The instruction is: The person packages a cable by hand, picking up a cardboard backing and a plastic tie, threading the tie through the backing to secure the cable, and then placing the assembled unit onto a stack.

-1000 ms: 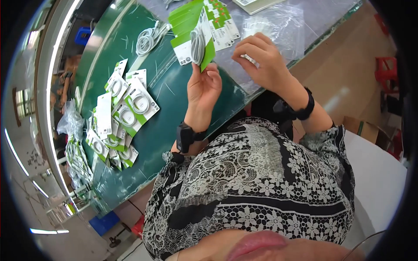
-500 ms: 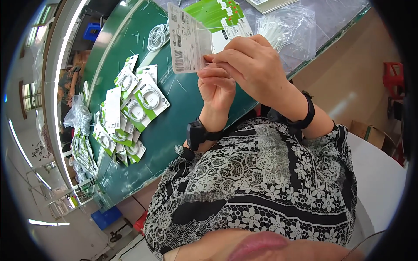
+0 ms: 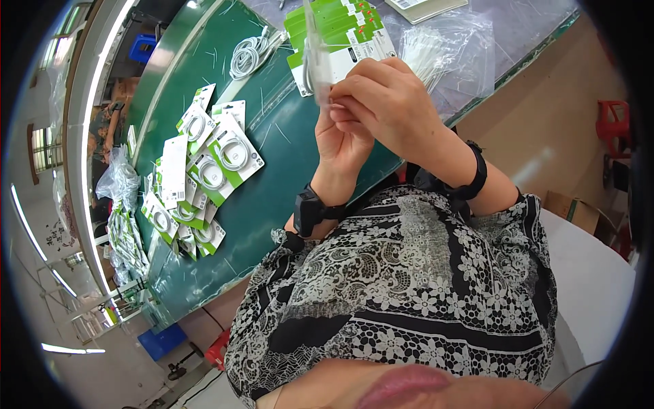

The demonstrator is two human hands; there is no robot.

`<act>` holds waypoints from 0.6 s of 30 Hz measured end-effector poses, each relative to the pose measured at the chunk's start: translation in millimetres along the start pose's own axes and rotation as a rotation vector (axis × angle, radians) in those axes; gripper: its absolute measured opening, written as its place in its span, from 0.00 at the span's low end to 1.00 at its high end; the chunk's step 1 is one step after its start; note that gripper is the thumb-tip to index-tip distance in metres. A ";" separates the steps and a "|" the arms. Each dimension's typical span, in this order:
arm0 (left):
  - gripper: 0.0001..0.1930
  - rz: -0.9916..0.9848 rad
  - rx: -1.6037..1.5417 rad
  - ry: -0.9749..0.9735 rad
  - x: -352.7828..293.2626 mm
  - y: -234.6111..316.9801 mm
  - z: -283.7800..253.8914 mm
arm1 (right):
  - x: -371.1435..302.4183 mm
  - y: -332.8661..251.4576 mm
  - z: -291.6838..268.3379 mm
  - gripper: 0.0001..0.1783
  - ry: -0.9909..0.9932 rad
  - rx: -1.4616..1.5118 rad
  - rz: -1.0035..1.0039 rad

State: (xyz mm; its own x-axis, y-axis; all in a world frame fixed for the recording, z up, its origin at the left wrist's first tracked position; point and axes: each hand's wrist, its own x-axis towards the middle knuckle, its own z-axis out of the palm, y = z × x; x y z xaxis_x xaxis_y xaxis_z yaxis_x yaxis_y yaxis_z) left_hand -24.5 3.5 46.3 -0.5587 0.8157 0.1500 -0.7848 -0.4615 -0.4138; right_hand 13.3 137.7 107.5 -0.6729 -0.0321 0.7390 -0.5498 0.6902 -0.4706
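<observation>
In front of me a blister pack [image 3: 316, 61], a card with a clear plastic bubble, stands upright and almost edge-on. My left hand [image 3: 340, 143] grips its lower end, the fingers partly hidden behind my right hand. My right hand [image 3: 388, 99] is closed with its fingertips pinched at the pack's lower corner, touching the left fingers. Just behind the pack lie fanned green and white cards [image 3: 334, 31]. To the left, a heap of blister packs [image 3: 228, 150] with coiled white cables lies on the green table [image 3: 272, 163].
A loose coiled white cable [image 3: 248, 54] lies on the far side. A clear bag [image 3: 463, 51] with thin white strips sits at the far right, near a pale stack [image 3: 426, 8]. Bagged packs [image 3: 126, 225] are beyond the heap. A red stool [image 3: 613, 129] stands right.
The blister pack has turned from showing its printed back to nearly edge-on, uncovering more of the fanned cards. Both hands stay closed at its lower end.
</observation>
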 end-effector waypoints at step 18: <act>0.19 0.189 1.008 0.335 6.4 7.1 8.1 | -49.4 60.0 2.8 0.12 0.042 0.242 0.379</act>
State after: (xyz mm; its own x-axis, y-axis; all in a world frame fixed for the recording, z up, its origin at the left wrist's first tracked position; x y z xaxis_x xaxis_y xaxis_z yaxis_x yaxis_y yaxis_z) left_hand -35.8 2.6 51.5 -0.7121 0.6847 -0.1554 -0.6387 -0.5398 0.5483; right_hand 12.2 178.6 41.4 -0.8310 0.2232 0.5096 -0.3717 0.4586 -0.8071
